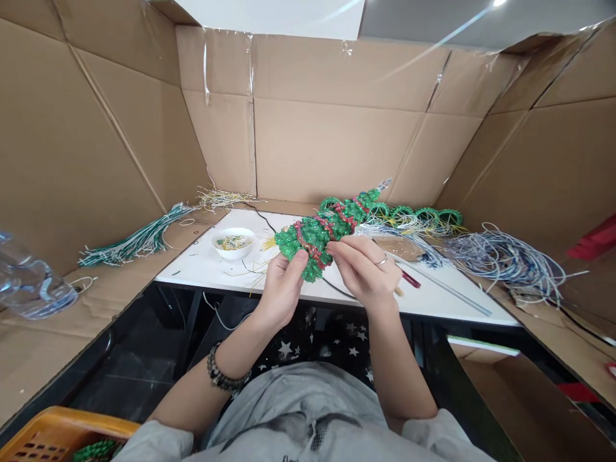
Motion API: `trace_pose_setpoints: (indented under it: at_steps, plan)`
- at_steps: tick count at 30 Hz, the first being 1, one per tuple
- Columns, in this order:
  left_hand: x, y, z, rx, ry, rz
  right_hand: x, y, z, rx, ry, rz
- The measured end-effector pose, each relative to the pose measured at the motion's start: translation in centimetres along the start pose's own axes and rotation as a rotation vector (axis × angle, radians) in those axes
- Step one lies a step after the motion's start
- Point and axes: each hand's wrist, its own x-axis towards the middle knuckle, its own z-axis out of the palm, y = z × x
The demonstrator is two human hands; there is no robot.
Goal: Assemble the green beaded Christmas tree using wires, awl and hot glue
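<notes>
Left hand: thumb and fingers clamped on the broad base of a green, glittery, beaded tree-shaped ornament wound with red strands. Right hand: thumb and fingertips pinched together at the ornament's side; whether anything is between them cannot be told. The ornament is raised over the white rectangular tabletop, tilted, its clear tip pointing up and right. Left of it stands a round white bowl containing small yellowish pieces. Behind it lie green ring-shaped pieces with wires; farther right, a tangled bundle of white and blue wires.
</notes>
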Motion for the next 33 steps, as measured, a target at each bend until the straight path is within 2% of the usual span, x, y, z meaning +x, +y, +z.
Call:
trace_pose_setpoints:
  at_steps: [18,24,29,31,33]
  plan:
    - [0.2,-0.7,-0.4,0.065,0.022,0.048,-0.1,-0.8,0.7,-0.017,0.033,0.11]
    - [0.2,-0.8,-0.5,0.051,0.017,0.098,0.1,-1.9,0.8,0.052,0.07,0.273]
    - [0.2,-0.9,-0.6,0.106,0.04,0.141,0.2,-3.1,0.7,0.116,0.156,0.387]
    - [0.2,-0.8,-0.5,0.087,0.04,0.146,0.2,-3.4,0.5,0.135,0.19,0.42]
    - [0.2,-0.6,-0.4,0.065,0.036,0.142,0.2,-3.4,0.3,0.109,0.17,0.41]
